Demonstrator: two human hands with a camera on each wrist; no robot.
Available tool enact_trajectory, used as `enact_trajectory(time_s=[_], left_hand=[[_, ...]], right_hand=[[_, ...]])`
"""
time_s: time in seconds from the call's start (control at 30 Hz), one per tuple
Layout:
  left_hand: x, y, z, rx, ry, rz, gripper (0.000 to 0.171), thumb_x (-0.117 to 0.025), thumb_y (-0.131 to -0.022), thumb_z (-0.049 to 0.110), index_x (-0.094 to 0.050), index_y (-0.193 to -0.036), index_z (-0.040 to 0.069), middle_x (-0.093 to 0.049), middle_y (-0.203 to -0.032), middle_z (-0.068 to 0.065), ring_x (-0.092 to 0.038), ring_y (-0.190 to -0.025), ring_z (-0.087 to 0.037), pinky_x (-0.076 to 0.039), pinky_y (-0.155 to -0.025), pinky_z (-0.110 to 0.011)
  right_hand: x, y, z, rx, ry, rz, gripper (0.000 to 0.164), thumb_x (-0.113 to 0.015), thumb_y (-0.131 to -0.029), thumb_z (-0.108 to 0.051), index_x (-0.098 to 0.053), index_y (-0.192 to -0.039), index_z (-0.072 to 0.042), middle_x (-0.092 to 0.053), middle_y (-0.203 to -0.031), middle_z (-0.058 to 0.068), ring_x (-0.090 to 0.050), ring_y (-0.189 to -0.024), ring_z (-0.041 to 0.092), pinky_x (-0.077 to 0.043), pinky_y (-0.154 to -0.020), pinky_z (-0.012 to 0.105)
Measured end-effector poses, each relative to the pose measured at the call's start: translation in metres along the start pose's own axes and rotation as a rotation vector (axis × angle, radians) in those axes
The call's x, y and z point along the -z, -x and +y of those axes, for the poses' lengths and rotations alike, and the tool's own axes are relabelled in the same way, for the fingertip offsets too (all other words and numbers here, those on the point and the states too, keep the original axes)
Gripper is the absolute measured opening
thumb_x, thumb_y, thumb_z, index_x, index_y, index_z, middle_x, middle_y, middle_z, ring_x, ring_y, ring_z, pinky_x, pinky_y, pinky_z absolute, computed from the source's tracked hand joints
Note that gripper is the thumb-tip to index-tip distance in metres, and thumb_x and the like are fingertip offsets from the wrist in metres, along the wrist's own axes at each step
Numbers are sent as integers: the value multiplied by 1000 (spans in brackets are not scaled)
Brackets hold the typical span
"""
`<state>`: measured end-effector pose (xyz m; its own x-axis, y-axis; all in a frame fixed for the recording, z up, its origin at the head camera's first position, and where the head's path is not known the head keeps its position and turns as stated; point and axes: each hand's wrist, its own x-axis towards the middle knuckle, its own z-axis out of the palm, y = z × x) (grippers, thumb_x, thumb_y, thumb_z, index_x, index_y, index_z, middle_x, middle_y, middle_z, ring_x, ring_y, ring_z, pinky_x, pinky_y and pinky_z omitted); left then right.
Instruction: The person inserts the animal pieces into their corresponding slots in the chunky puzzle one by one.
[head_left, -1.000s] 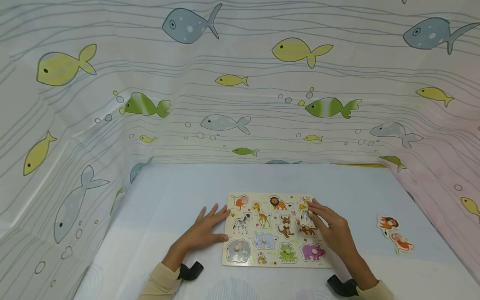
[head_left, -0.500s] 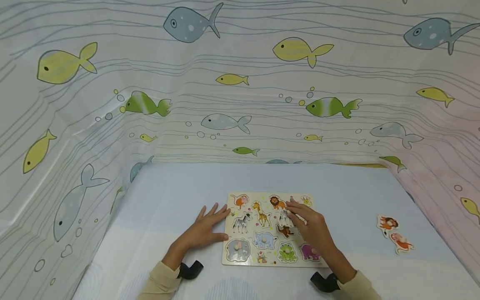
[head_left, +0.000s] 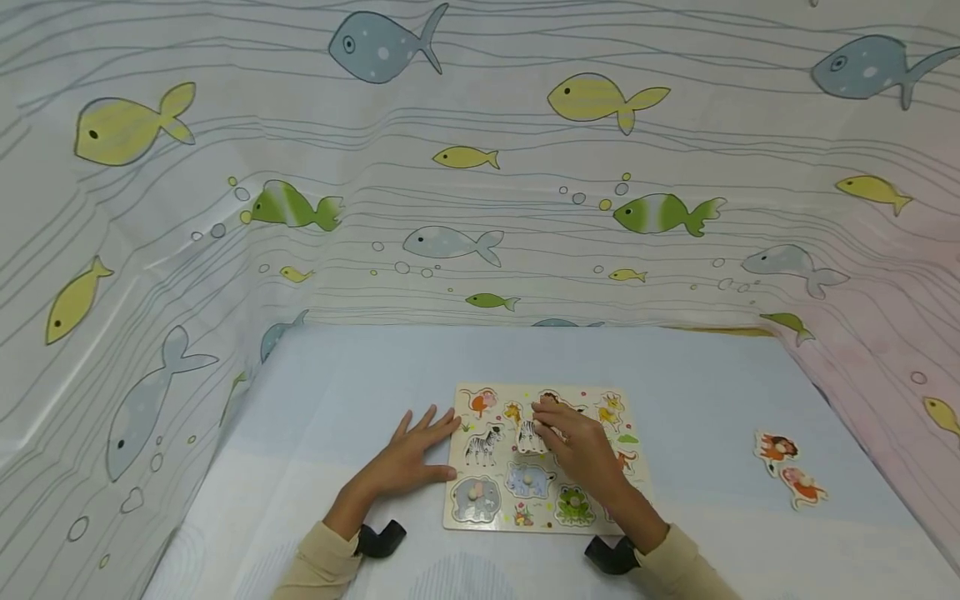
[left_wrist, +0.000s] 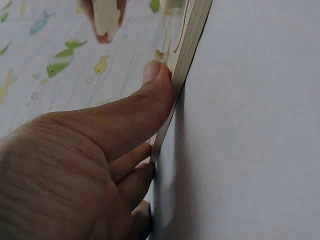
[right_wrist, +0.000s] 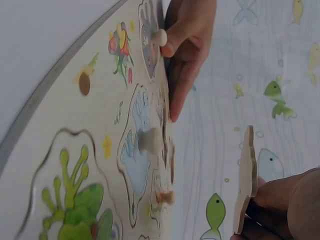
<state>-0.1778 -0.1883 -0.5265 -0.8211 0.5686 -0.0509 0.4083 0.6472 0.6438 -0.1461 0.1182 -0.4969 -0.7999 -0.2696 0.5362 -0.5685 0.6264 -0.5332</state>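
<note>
In the head view my right hand [head_left: 588, 454] pinches a zebra puzzle piece [head_left: 529, 437] above the middle of a wooden animal puzzle board [head_left: 543, 518]. The right wrist view shows that zebra piece [right_wrist: 246, 180] edge-on, apart from the board. My left hand [head_left: 408, 458] touches the board's left edge with spread fingers; its thumb [left_wrist: 155, 80] lies against that edge in the left wrist view. Knobbed elephant [head_left: 476, 500], rhino [head_left: 529, 482] and frog [head_left: 575, 505] pieces sit in the board. A printed zebra [head_left: 484, 446] shows at its left. My right hand hides the kangaroo area and part of the lion.
Two loose pieces, a lion [head_left: 776, 447] and a monkey [head_left: 802, 486], lie on the table [head_left: 712, 383] to the right of the board. A fish-patterned sheet [head_left: 360, 292] stands around the table at the back and sides.
My right hand has carried the zebra piece leftward, from the board's right side to above its middle. The kangaroo is now covered and the right side uncovered. My left hand stays put.
</note>
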Motion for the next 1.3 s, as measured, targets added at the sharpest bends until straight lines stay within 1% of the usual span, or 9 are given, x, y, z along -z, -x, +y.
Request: enact_trajectory(time_s=[0.17, 0.27, 0.5, 0.8, 1.0, 1.07, 1.3], left_hand=[[0, -1, 0, -2, -3, -4, 84, -77, -84, 41, -40, -154, 13, -30, -163, -8, -13, -155, -38, 6, -123, -63], [0, -1, 1, 1, -4, -9, 83, -77, -84, 41, -40, -154, 14, -30, -163, -7, -13, -155, -38, 6, -124, -62], [0, -2, 0, -17, 1, -13, 83, -76, -85, 41, -40, -153, 13, -31, -163, -8, -13, -154, -40, 5, -123, -64], [0, -2, -1, -19, 7, -13, 82, -76, -85, 40, -40, -154, 13, -31, -163, -8, -13, -155, -39, 6, -123, -64], [0, -1, 0, -21, 9, -12, 82, -76, -85, 40, -40, -153, 12, -31, -163, -8, -13, -155, -40, 6, -122, -64], [0, -1, 1, -21, 9, -12, 82, -77, -85, 39, -41, -153, 12, -31, -162, -9, -13, -154, -40, 5, -122, -64], [0, -1, -1, -14, -2, -18, 82, -76, -86, 40, -39, -154, 13, -30, -163, -8, -12, -155, -39, 6, -123, -64]], right_hand=[[-16, -8, -10, -15, -20, -32, 25, -75, -87, -7, -75, -112, -1, -72, -123, 14, -66, -120, 30, -60, -90, 41], [-25, -14, -16, -22, -54, -48, 24, -74, -88, -7, -75, -111, -1, -72, -123, 12, -65, -122, 30, -59, -93, 41], [-38, -20, -21, -61, -120, -101, 21, -72, -90, -6, -76, -110, -2, -72, -123, 12, -63, -125, 29, -56, -98, 40], [-52, -22, -20, -85, -117, -142, 22, -72, -89, -7, -76, -110, -1, -72, -122, 14, -64, -124, 31, -56, -99, 43], [-59, -22, -22, -112, -90, -176, 22, -71, -91, -8, -75, -112, -2, -72, -123, 12, -64, -124, 29, -53, -102, 43], [-60, -22, -22, -133, -88, -186, 23, -71, -92, -10, -75, -114, -3, -72, -124, 11, -63, -125, 27, -53, -104, 42], [-64, -22, -20, -104, -63, -189, 23, -72, -90, -7, -76, -112, -3, -73, -121, 11, -65, -122, 28, -54, -102, 42]])
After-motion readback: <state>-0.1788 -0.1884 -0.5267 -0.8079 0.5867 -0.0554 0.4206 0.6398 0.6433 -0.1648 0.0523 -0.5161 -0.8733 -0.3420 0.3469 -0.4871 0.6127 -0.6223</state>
